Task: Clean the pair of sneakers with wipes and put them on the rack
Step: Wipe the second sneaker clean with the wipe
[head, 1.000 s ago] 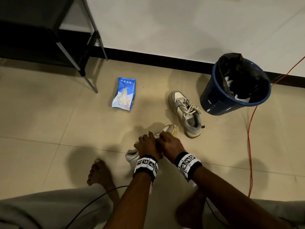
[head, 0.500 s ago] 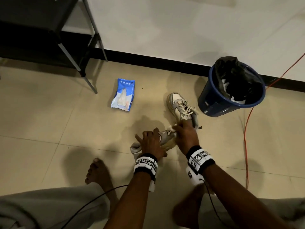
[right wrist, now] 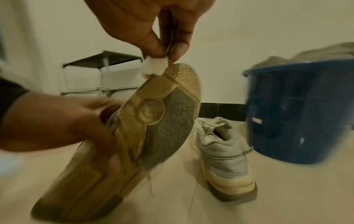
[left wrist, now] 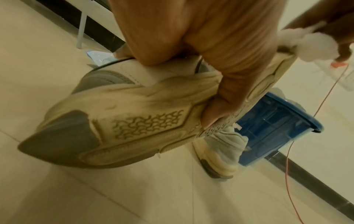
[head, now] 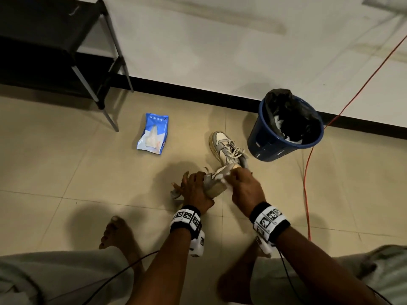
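Note:
My left hand [head: 196,190] grips a grey and cream sneaker [left wrist: 118,121] around its middle, tilted on its side with the dirty sole [right wrist: 145,121] facing me. My right hand [head: 244,186] pinches a small white wipe [right wrist: 153,66] between thumb and fingers against the toe edge of that sole; the wipe [left wrist: 310,44] also shows in the left wrist view. The second sneaker [head: 226,148] stands upright on the floor just beyond my hands. The black shoe rack [head: 55,51] stands at the far left against the wall.
A blue pack of wipes [head: 154,134] lies on the tiles between the rack and the sneakers. A blue bin [head: 284,133] with a black liner and used wipes stands right of the second sneaker. An orange cable [head: 306,172] runs along the floor at right. My bare feet [head: 116,234] are near.
My right hand has slid from the sneaker's middle toward its toe, rubbing with the wipe. My left hand has tilted the sneaker further, sole towards me. The other sneaker stayed put.

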